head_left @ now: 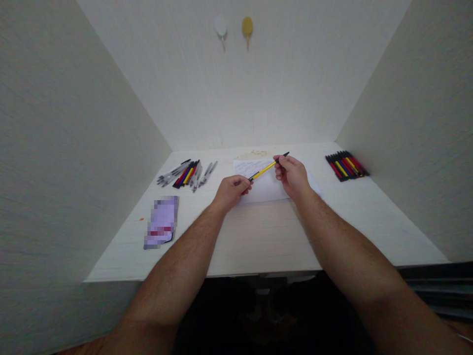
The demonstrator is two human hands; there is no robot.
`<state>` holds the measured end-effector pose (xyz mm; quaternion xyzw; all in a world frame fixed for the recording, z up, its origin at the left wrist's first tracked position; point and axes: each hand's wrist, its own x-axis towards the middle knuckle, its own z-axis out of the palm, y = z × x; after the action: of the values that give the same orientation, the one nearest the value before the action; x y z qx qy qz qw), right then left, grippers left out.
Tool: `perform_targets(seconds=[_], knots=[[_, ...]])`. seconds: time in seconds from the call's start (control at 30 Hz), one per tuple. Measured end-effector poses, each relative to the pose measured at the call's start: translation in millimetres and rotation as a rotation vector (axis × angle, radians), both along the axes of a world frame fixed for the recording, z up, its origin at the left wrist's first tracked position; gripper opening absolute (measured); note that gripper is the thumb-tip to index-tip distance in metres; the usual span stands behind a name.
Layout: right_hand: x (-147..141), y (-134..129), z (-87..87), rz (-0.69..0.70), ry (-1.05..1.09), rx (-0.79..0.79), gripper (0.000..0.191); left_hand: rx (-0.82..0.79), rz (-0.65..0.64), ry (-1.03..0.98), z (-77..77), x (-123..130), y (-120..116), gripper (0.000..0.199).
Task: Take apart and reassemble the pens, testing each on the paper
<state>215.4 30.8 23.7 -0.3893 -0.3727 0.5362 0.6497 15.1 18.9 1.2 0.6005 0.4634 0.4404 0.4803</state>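
Note:
A yellow pen (264, 170) with black ends is held slantwise between my two hands, above the white paper (264, 191). My left hand (232, 191) pinches its lower black end. At the upper end, the fingers of my right hand (291, 175) are closed round the black tip part, and the point sticks out past them. Handwriting shows on the upper left of the paper. The paper's right part is partly covered by my right hand and forearm.
On the left lie clear pens (173, 173) and several coloured pens (186, 175). A row of red, yellow and blue pens (346, 165) lies at the right wall. A blurred purple phone-like object (161, 222) sits front left. Panels enclose the white table (258, 241).

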Motion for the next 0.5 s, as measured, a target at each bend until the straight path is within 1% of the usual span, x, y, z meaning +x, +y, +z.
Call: perform_targets(seconds=[0.3,0.5], knots=[[-2.7,0.4,-5.1,0.047,-0.046,0.034,0.025,0.008,0.000,0.000,0.9,0.2,-1.8,0.023],[-3.2,-0.6,-4.8,0.045,-0.025,0.032,0.022,0.002,-0.003,-0.003,0.7,0.9,-1.9,0.020]])
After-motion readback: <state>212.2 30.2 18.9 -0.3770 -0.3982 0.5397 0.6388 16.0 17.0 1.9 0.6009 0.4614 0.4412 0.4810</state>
